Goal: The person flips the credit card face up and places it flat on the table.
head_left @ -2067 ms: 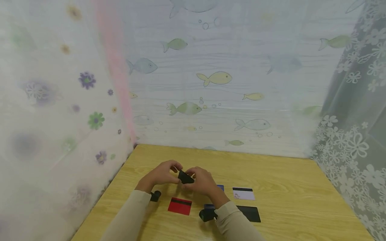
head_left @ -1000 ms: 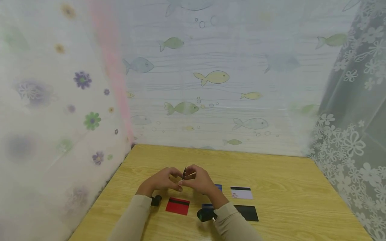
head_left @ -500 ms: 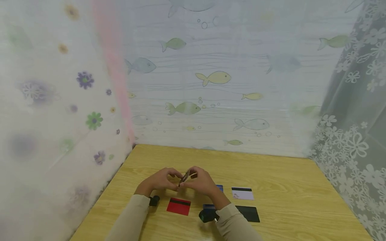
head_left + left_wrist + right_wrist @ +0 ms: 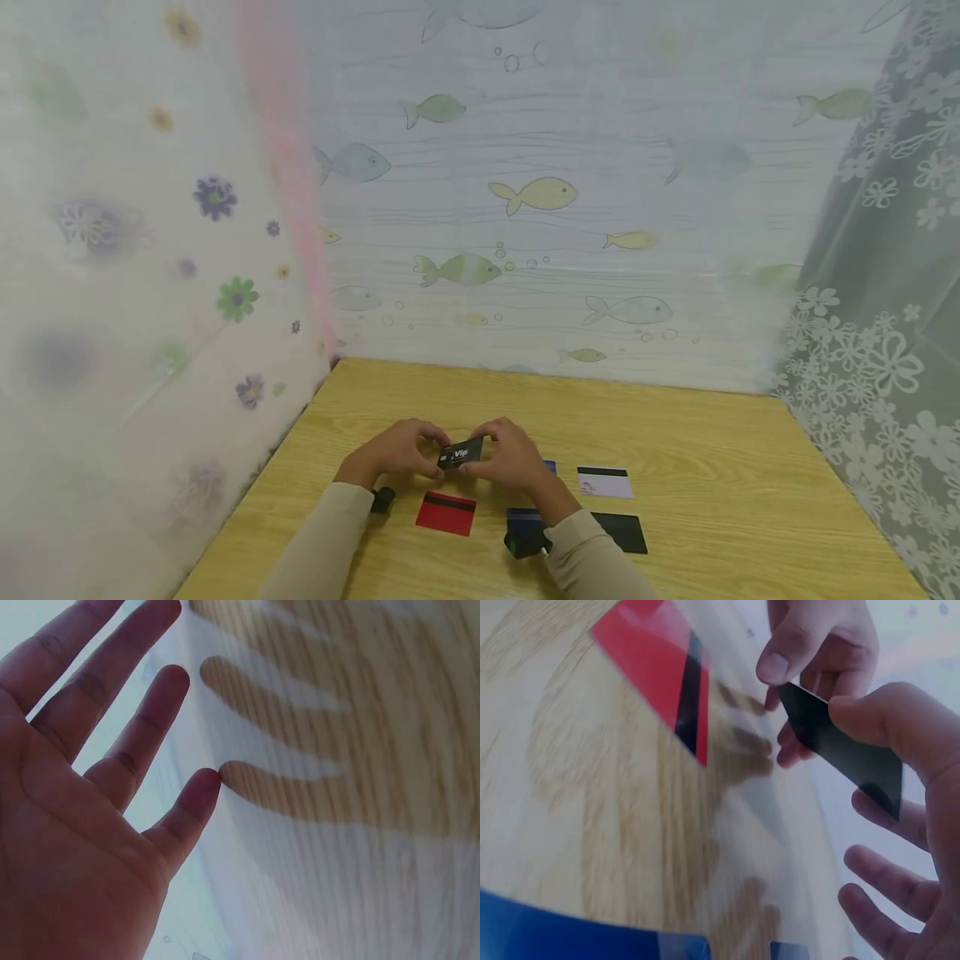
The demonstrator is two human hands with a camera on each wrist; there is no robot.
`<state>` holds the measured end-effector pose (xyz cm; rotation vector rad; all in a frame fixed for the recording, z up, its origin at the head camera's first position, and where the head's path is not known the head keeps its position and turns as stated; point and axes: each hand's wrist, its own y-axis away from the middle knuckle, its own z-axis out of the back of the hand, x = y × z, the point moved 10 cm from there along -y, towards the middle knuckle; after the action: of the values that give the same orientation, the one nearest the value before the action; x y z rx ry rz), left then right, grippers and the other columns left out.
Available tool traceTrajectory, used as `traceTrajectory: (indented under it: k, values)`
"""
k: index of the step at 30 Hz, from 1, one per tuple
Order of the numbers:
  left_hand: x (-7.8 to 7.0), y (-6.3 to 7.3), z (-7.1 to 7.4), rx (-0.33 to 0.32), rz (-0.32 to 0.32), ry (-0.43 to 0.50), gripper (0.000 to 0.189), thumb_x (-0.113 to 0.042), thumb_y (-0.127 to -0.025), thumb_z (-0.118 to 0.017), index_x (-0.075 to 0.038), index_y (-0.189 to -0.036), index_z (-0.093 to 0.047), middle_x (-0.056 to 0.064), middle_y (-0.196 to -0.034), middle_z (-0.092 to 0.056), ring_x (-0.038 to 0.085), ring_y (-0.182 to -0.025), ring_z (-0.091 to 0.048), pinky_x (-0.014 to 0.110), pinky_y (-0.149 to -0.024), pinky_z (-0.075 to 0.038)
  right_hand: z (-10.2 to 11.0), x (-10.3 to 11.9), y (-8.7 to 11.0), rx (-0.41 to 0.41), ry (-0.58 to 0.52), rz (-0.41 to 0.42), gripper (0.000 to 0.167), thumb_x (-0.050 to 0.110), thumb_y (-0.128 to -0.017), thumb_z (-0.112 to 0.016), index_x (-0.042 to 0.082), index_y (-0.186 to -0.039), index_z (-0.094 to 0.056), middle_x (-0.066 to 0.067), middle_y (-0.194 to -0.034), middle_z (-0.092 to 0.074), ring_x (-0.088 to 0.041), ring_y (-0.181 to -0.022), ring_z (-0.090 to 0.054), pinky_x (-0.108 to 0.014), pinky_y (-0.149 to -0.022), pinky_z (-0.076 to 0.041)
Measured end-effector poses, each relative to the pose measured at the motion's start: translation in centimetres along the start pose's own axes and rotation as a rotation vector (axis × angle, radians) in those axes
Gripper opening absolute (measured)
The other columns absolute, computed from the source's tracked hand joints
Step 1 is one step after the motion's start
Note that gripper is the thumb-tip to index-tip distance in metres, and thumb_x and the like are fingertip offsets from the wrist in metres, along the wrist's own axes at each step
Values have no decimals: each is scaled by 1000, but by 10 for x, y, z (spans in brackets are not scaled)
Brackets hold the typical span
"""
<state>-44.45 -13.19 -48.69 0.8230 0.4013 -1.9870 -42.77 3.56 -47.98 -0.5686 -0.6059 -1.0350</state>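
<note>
Between both hands, above the table, is a black card (image 4: pixel 461 454) with "Vip" lettering and a chip, its printed face toward the head camera. My left hand (image 4: pixel 396 450) pinches its left end between thumb and forefinger. The right hand (image 4: pixel 513 461) grips the opposite end the same way. In the right wrist view the card's dark, plain back (image 4: pixel 840 742) shows, with the right thumb (image 4: pixel 885 720) on it and the left thumb (image 4: pixel 776 666) at the far corner. The left wrist view catches the left palm and extended fingers (image 4: pixel 142 735), but no card.
A red card (image 4: pixel 446 514) with a black stripe lies in front of the hands. To the right lie two blue cards, one (image 4: pixel 522 517) partly hidden, a white striped card (image 4: pixel 604 483) and another black card (image 4: pixel 621 533). Patterned curtains surround the wooden table (image 4: pixel 712 467).
The held card has turned over: first a plain black side showed, then it stood edge-on, and now its lettered face is visible. Both hands stayed in nearly the same place.
</note>
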Motion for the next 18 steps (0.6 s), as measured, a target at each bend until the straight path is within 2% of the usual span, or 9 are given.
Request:
traceTrajectory:
  k: [8, 13, 18]
  values:
    - [7, -4, 2, -27, 28, -47, 48, -30, -71, -96, -22, -114, -77, -3, -119, -69, 23, -119, -60, 53, -107, -45, 4, -5, 4, -40, 183, -33, 54, 60, -77, -85, 29, -120, -76, -5, -132, -60, -31, -118, -55, -60, -94, -44]
    - [5, -7, 2, -19, 15, -131, 47, -30, -71, -97, -20, -113, -79, -3, -117, -67, 22, -113, -60, 50, -104, -48, 3, -7, 6, -31, 270, -28, 52, 61, -77, -85, 33, -120, -77, -5, -130, -61, -34, -118, -54, -65, -96, -41]
    - [3, -7, 1, -29, 2, -208, 44, -28, -70, -97, -17, -110, -81, -3, -113, -64, 21, -108, -60, 48, -100, -50, -1, -7, 6, -9, 352, -11, 54, 66, -78, -82, 37, -123, -76, -4, -132, -60, -32, -119, -52, -62, -96, -41]
